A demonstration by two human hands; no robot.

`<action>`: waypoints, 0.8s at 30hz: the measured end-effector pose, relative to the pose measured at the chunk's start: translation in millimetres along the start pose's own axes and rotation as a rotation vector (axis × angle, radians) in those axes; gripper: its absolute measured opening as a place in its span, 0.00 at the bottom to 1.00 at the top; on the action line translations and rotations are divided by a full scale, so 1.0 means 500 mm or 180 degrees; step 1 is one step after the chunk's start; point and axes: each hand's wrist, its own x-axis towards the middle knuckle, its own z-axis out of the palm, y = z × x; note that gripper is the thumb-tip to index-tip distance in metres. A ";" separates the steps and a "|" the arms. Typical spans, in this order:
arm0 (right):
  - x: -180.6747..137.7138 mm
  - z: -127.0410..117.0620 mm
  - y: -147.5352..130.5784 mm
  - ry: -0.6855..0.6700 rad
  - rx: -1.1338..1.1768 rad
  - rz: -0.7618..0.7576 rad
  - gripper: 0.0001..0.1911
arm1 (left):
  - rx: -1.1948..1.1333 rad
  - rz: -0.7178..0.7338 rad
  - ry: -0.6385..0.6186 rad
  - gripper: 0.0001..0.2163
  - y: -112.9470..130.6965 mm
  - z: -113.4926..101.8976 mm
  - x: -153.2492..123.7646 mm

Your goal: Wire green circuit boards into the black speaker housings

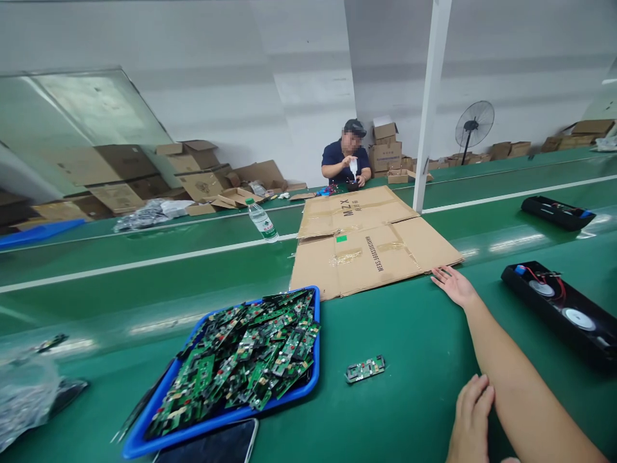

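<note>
Your right hand point(456, 287) reaches out over a green bench point(409, 411), its fingers straight and slightly apart, the tips at the near right corner of a flat sheet of cardboard point(357, 273). Whether they touch it, you cannot tell. The cardboard lies ahead of you, in the middle, printed and taped. Your left hand point(471, 418), cut off at the bottom, is beside your right forearm point(513, 379); its visible fingers lie close together, and you cannot tell whether the hand holds anything. A single circuit board point(365, 370) lies between the left hand and a blue tray point(316, 370) heaped with more boards point(241, 360). A phone point(212, 447) is at the tray's near side. To your right is a black case point(559, 305) with two pale discs. Beyond the cardboard sits a co-worker point(332, 157) holding something white.
</note>
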 end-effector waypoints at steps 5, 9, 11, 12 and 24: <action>0.001 -0.001 0.000 -0.0015 0.0001 -0.0022 0.06 | 0.0034 0.0232 0.0047 0.27 0.003 0.005 -0.006; 0.001 -0.001 0.001 -0.0011 0.0007 -0.0037 0.04 | 0.0188 -0.0078 0.0093 0.31 0.013 0.005 -0.008; 0.002 -0.001 0.001 -0.0009 0.0014 -0.0042 0.04 | 0.0322 -0.0198 0.0079 0.33 0.015 0.002 -0.006; 0.002 -0.001 0.001 -0.0009 0.0016 -0.0041 0.05 | 0.0362 -0.0155 0.0005 0.32 0.015 0.001 -0.005; 0.000 0.000 0.001 0.0010 0.0043 -0.0021 0.07 | 0.0484 -0.0053 0.0038 0.29 0.012 0.013 -0.008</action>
